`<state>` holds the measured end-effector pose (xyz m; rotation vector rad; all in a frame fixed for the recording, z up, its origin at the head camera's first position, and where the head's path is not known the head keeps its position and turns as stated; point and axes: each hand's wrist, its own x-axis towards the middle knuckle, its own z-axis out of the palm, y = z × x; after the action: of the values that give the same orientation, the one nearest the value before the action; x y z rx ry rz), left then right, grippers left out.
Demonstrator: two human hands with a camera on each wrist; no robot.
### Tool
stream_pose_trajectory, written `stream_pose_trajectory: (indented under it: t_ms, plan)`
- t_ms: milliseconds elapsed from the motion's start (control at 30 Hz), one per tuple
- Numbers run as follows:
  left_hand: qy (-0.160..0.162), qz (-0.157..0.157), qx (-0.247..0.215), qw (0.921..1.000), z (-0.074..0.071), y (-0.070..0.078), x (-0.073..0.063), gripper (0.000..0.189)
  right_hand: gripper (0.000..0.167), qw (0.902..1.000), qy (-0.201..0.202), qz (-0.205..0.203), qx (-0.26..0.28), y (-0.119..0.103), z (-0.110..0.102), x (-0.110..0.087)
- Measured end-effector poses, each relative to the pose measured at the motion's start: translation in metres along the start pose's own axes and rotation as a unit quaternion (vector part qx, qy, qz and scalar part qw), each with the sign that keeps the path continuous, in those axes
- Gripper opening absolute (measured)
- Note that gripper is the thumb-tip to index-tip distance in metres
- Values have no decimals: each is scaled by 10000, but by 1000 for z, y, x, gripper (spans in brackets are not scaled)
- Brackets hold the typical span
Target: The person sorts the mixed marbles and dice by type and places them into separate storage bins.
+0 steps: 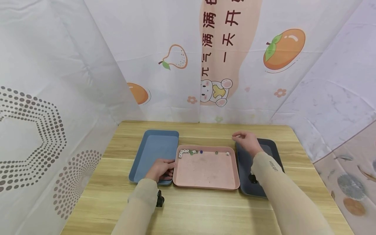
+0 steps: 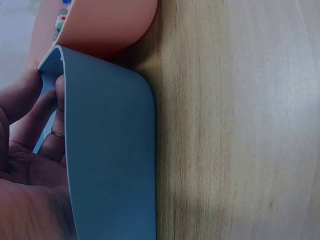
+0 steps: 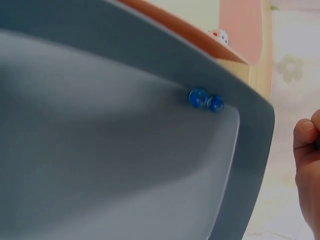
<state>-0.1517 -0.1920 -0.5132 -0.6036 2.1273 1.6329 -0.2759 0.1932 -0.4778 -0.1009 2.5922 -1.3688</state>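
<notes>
My left hand [image 1: 161, 169] is over the near right part of the blue tray [image 1: 152, 148], palm turned toward me. Its thumb [image 2: 22, 95] reaches the adjoining rims of the blue and pink trays, while the curled fingers [image 2: 52, 125] sit inside the blue tray, partly hidden by its wall. Small white dice [image 1: 184, 151] and marbles [image 1: 216, 152] lie along the far side of the pink tray [image 1: 207, 169]. My right hand [image 1: 246, 140] hovers by the far left corner of the dark tray [image 1: 274, 150], with nothing visible at its fingertips. Two blue marbles [image 3: 198, 97] lie in that tray's corner.
The three trays stand side by side on a wooden table [image 1: 194, 212], with the pink one in the middle. A printed curtain [image 1: 176, 85] hangs behind the table's far edge, and more cloth hangs at both sides.
</notes>
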Motion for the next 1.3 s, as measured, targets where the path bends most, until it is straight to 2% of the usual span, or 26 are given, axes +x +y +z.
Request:
stream_pose_trajectory:
  t_ms: [200,567,767,1033,1300]
  plan:
    - [3,17,5,10000,-1,1,-1,40,36,9999,-35,-121,-107,-7,10,2]
    - [3,32,-101,9999,0,0,0,39,33,9988,-335,-52,344,-11,27,4]
    - [13,48,-105,9999,1,0,0,39,34,9984,-461,-23,311,-8,39,5]
    - [-2,31,-127,9999,1,-1,0,40,29,9990,-389,-51,-232,-3,53,5]
    - [13,51,-76,10000,0,0,-2,40,26,9947,-407,-71,-939,-1,63,10]
